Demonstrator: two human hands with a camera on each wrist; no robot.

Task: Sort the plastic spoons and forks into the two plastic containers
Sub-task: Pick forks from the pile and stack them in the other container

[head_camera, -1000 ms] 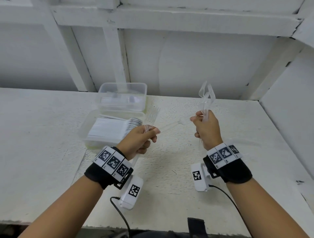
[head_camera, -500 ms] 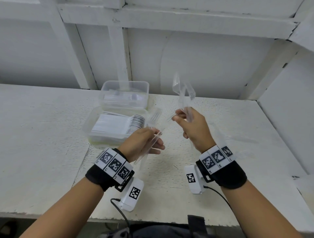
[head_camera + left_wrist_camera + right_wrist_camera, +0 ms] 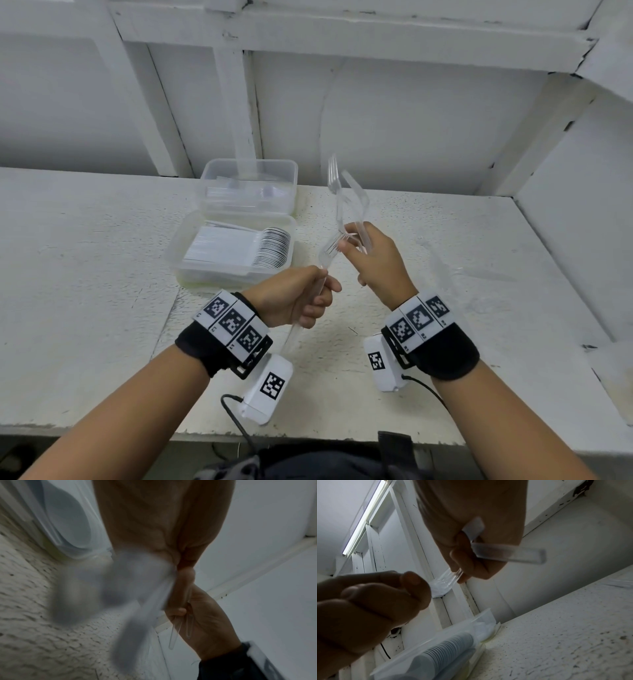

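Observation:
Above the white table, my left hand (image 3: 308, 294) grips the handle of a clear plastic fork (image 3: 328, 253), whose tines point up and touch the fingertips of my right hand (image 3: 356, 248). The right hand holds a bunch of clear cutlery (image 3: 346, 195) upright, with one fork's tines on top. In the right wrist view the fork tines (image 3: 452, 574) sit at my right fingertips and a clear handle (image 3: 510, 554) juts sideways. The near container (image 3: 191, 274) holds a row of stacked white spoons. The far container (image 3: 291, 171) holds clear cutlery.
A few loose clear pieces (image 3: 479, 274) lie on the table to the right of my hands. A white wall with wooden framing (image 3: 239, 102) stands behind the containers. Another white wall (image 3: 565, 240) closes the right side. The table's front edge (image 3: 308, 438) is near my body.
Both hands have drifted left and drawn closer together. The left hand's fork has swung from pointing right to pointing up, and its tines now meet the right hand's fingers.

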